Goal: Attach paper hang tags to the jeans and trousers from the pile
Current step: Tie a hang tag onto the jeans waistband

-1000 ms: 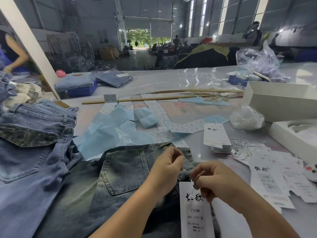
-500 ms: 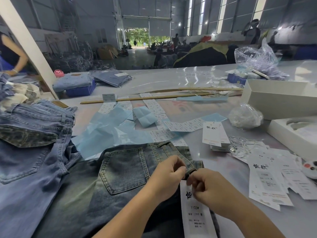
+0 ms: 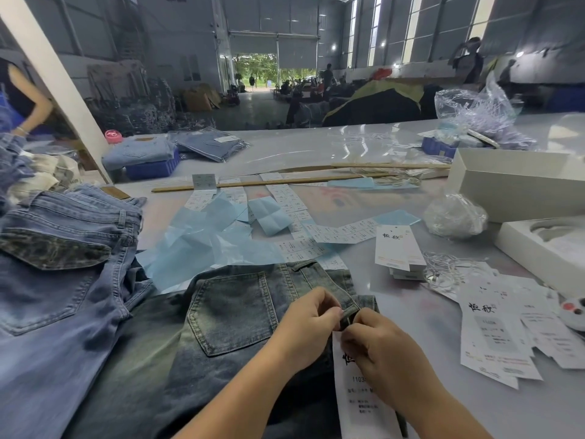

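Dark washed jeans (image 3: 228,318) lie back pocket up on the table in front of me. My left hand (image 3: 308,321) and my right hand (image 3: 376,346) meet at the waistband's belt loop (image 3: 349,312), fingers curled and pinching there. A white paper hang tag (image 3: 357,403) with black print lies on the jeans under my right hand, its top at my fingertips. The tag's string is too small to see. Lighter blue jeans (image 3: 57,280) are piled at the left. More hang tags (image 3: 493,337) are spread at the right, and a small stack (image 3: 397,248) sits behind them.
Blue paper sheets (image 3: 196,245) and strips of small labels (image 3: 335,232) cover the table's middle. Wooden sticks (image 3: 269,182) lie behind them. White boxes (image 3: 519,185), a plastic bag (image 3: 456,215) and a coil of strings (image 3: 449,267) are at the right. A blue crate with folded jeans (image 3: 148,160) stands far left.
Both hands have moved down and closer together onto the belt loop. The hang tag has dropped with my right hand and now lies lower on the jeans.
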Motion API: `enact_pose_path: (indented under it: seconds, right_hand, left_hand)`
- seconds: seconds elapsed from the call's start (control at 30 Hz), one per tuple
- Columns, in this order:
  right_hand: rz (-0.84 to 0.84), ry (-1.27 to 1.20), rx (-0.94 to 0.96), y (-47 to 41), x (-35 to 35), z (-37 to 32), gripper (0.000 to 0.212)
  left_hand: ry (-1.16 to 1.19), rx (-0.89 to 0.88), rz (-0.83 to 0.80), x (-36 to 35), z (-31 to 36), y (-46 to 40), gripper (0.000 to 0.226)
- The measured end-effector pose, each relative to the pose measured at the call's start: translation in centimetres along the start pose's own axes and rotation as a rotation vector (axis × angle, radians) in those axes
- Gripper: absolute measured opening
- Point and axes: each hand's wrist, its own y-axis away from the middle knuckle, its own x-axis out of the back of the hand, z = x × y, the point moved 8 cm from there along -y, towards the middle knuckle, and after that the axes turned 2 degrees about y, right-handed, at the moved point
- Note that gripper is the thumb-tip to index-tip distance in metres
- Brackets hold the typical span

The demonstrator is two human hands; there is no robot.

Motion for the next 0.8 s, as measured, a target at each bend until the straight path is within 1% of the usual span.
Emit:
enact_pose_path:
  seconds: [0.13, 0.23, 0.3, 0.37, 0.47, 0.53, 0.6, 0.7, 0.8]
  right_hand:
    - [0.051, 0.108, 0.012, 0.0, 0.0, -1.1, 0.002]
    - [0.046, 0.113, 0.023, 0.0, 0.0, -1.4, 0.01]
    - [0.056, 0.113, 0.032, 0.2, 0.3, -1.5, 0.007]
    - [0.09, 0.115, 0.028, 0.5, 0.5, -1.5, 0.009]
    - [0.139, 0.146, 0.032, 0.7, 0.5, -2.0, 0.02]
    - [0.163, 0.134, 0.028, 0.7, 0.4, -2.1, 0.018]
    - [0.202, 0.04, -0.056, 0.7, 0.7, -1.4, 0.01]
    - [0.25, -0.211, -0.232, 0.6, 0.9, 0.5, 0.013]
    - [0.324, -0.407, -0.296, 0.3, 1.9, 1.1, 0.017]
  left_hand:
    - [0.009, 0.007, -0.002, 0.0, 0.0, 0.1, 0.008]
    - [0.012, 0.004, 0.002, 0.1, -0.1, 0.1, 0.007]
    - [0.005, 0.009, 0.007, 0.2, -0.2, 0.1, 0.007]
    - [0.004, 0.016, 0.007, 0.2, -0.4, 0.1, 0.007]
    - [0.006, 0.026, 0.001, 0.0, -0.5, 0.0, 0.008]
    - [0.017, 0.032, 0.002, 0.0, -0.6, 0.0, 0.008]
    - [0.036, 0.036, 0.004, 0.0, -0.6, 0.0, 0.008]
    - [0.041, 0.028, 0.004, 0.1, -0.5, 0.1, 0.008]
    - [0.028, -0.001, 0.024, 0.3, 0.1, 0.2, 0.009]
